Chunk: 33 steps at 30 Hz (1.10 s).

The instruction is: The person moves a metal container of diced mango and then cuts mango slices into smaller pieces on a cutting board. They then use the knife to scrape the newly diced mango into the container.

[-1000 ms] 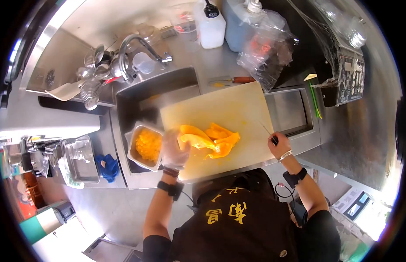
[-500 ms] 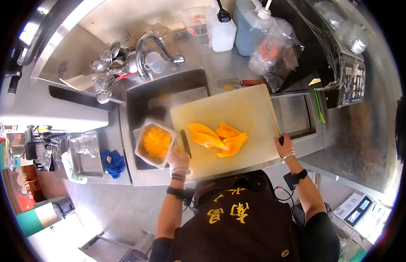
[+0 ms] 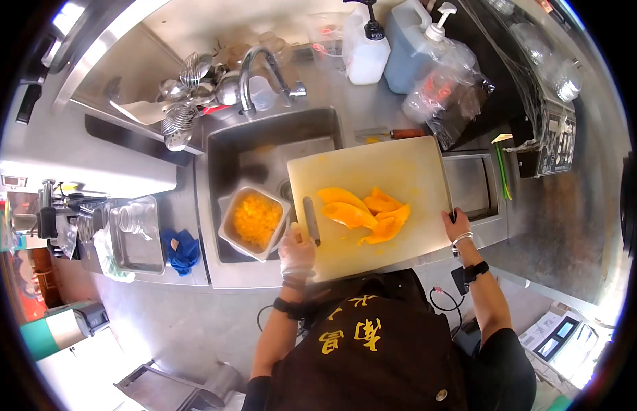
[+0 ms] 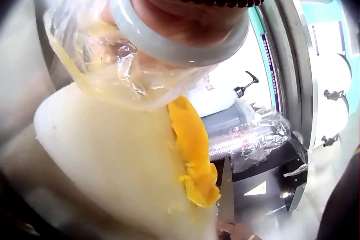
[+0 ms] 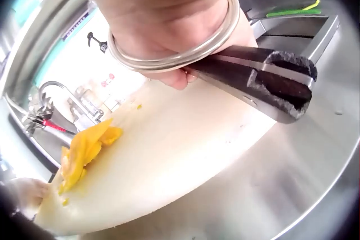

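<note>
A cream cutting board (image 3: 373, 161) bears several soft orange slabs of mango-like flesh (image 3: 349, 212). My left hand (image 3: 296, 250), in a clear plastic glove, grips the board's left edge beside its dark handle slot (image 3: 311, 220). In the left wrist view the loose glove (image 4: 132, 77) hides most of the fingers. At the right edge of the board, my right hand (image 3: 457, 226) holds a knife by its black handle (image 5: 253, 79); the hand hides part of the knife. Just left of the gloved hand, a white tub (image 3: 226, 229) holds diced orange pieces (image 3: 255, 218).
The board overlaps the metal sink (image 3: 222, 164), where the tub sits. A tap (image 3: 244, 89) and whisks and ladles (image 3: 188, 96) stand behind. Past the board lie a red-handled tool (image 3: 406, 133), pump bottles (image 3: 366, 58) and a plastic bag (image 3: 445, 96). A blue cloth (image 3: 181, 250) lies left.
My left hand has moved from over the board's left part down to its edge, uncovering the slot. The board has shifted slightly right from the sink. My right hand, still holding the knife, has come to the board's edge.
</note>
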Each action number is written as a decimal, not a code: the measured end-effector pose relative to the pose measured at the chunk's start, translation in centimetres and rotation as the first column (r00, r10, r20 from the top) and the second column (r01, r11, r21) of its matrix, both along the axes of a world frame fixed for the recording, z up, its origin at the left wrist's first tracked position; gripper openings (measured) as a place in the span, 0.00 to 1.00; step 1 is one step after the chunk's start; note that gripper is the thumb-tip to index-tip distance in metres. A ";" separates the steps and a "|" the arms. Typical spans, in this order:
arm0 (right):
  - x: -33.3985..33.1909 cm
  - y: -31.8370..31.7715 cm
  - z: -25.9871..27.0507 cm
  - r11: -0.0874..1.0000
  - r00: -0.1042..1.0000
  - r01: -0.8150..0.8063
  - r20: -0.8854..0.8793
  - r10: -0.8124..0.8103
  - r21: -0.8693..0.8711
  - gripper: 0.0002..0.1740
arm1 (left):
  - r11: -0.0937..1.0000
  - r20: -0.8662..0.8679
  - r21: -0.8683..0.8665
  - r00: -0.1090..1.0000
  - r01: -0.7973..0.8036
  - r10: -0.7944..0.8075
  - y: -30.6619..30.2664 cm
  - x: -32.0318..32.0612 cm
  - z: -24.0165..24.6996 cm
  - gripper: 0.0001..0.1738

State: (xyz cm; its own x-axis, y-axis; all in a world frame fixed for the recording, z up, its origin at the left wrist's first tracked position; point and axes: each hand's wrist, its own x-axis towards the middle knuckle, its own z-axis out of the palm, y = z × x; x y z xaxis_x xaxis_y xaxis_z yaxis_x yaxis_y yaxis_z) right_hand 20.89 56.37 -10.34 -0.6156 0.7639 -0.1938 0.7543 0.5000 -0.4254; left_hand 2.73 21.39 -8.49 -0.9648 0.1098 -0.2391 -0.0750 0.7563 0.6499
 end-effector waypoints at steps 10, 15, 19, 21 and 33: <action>-2.1 -2.8 -0.3 0.996 0.998 -0.048 -0.050 0.044 -0.077 0.22 | 0.993 -0.109 -0.110 0.992 0.051 -0.063 -2.4 -1.8 1.1 0.09; -1.0 -2.8 -0.2 0.992 0.991 -0.112 -0.067 0.116 0.060 0.20 | 0.978 0.069 -0.099 0.981 0.185 -0.179 -1.5 -1.7 8.7 0.16; -2.0 -4.7 2.0 0.996 0.986 -0.088 -0.137 0.090 0.022 0.14 | 0.892 -0.241 -0.049 0.861 0.450 -0.448 0.6 -2.2 6.6 0.24; -2.5 -6.1 3.1 0.994 0.982 -0.112 -0.151 0.112 0.012 0.14 | 0.661 -0.249 -0.251 0.613 0.707 -0.750 3.4 -3.4 6.8 0.33; -0.5 -8.3 3.7 0.989 0.969 -0.135 -0.215 0.120 -0.057 0.14 | 0.144 0.349 -0.420 0.305 0.896 -0.886 9.3 -7.6 6.3 0.19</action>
